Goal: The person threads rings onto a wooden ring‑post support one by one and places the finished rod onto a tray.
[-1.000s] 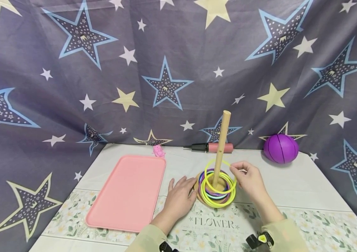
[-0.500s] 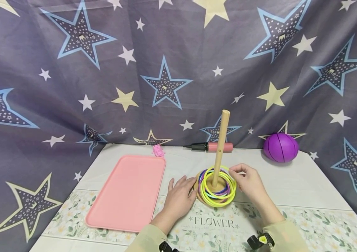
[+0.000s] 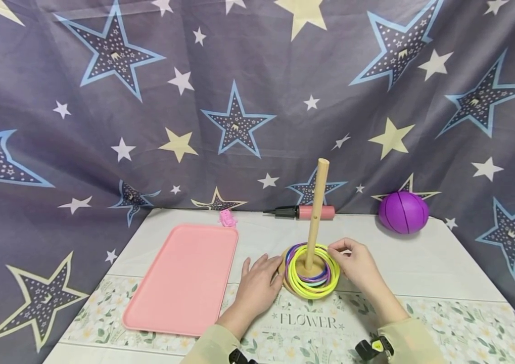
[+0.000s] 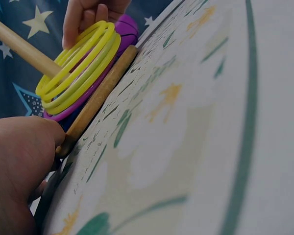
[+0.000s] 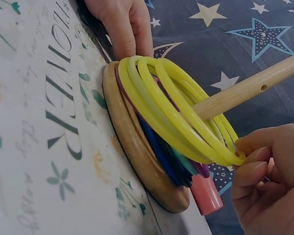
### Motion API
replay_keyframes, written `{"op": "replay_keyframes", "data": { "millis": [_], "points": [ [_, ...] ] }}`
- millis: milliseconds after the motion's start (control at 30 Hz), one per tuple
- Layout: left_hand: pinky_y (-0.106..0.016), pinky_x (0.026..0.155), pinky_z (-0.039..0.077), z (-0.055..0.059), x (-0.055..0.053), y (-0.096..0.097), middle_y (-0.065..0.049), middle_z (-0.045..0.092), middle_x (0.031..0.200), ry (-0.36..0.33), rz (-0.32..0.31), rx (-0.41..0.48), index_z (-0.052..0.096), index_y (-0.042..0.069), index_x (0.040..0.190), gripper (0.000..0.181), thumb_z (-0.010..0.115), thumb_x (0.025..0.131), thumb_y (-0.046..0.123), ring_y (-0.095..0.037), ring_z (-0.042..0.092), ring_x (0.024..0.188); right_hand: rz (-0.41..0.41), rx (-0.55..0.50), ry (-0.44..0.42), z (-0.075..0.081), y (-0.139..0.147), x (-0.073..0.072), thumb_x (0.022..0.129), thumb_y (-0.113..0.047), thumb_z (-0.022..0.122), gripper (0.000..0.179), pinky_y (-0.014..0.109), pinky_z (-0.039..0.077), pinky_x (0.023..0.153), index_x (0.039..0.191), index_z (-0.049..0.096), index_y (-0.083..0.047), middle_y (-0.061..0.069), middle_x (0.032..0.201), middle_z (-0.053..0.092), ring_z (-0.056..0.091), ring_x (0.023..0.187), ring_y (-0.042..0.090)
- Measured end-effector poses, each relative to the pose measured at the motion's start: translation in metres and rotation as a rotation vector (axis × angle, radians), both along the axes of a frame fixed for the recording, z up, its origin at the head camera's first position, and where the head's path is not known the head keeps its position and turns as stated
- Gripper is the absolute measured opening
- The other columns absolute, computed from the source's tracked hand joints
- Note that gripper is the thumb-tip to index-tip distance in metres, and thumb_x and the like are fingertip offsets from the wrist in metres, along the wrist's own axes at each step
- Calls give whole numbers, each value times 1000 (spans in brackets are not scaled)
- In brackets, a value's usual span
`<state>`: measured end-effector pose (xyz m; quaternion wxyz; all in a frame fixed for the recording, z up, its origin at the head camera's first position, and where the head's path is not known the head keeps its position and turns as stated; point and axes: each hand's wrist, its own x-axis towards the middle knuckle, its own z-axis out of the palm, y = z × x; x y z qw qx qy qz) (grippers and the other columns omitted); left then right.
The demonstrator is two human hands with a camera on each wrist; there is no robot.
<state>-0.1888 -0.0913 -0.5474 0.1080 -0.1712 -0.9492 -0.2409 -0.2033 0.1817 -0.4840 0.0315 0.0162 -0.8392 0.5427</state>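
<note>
A wooden post (image 3: 316, 217) rises from a round wooden base (image 5: 120, 107). Yellow rings (image 3: 310, 293) lie stacked round its foot, over purple, blue and teal ones. My right hand (image 3: 357, 263) pinches the uppermost yellow ring (image 5: 220, 149) at its right side between thumb and fingertips. That ring encircles the post, close over the rings beneath. On the left, my left hand (image 3: 259, 284) lies palm down with extended fingers, its fingertips at the base's left edge. The left wrist view shows its thumb side (image 4: 24, 156) beside the base rim.
A pink tray (image 3: 184, 278) lies left of the left hand. Along the back are a small pink toy (image 3: 227, 218), a red and black hand pump (image 3: 314, 212) and a purple ball (image 3: 404, 212). A starry curtain (image 3: 257, 76) hangs behind the table.
The right hand has lowered the yellow ring along the post from a tilted position down onto the stack. The left hand has stayed at the base.
</note>
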Motion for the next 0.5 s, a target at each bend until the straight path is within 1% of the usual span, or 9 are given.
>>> {"op": "replay_keyframes", "data": {
  "millis": [167, 367, 500],
  "points": [
    [-71, 130, 17, 0, 0, 0, -4, 64, 158, -4, 2, -3, 63, 12, 156, 48, 62, 112, 30, -34, 48, 155, 4, 12, -3, -2, -1, 0, 108, -16, 72, 16, 25, 38, 43, 115, 74, -1, 9, 91, 69, 47, 51, 10],
    [-72, 130, 18, 1, 0, 0, -4, 64, 158, -3, 5, -5, 64, 11, 156, 48, 62, 112, 30, -34, 49, 154, 7, 28, 0, -2, 0, 0, 108, -15, 72, 13, 25, 39, 44, 112, 74, -3, 10, 97, 69, 48, 52, 10],
    [-72, 130, 18, 1, 0, 0, -4, 65, 157, 2, 5, -1, 64, 11, 156, 47, 63, 112, 30, -35, 49, 154, 8, 56, 29, -3, 0, 0, 107, -18, 75, 14, 27, 45, 47, 112, 76, -4, 9, 97, 72, 53, 57, 13]
  ]
}}
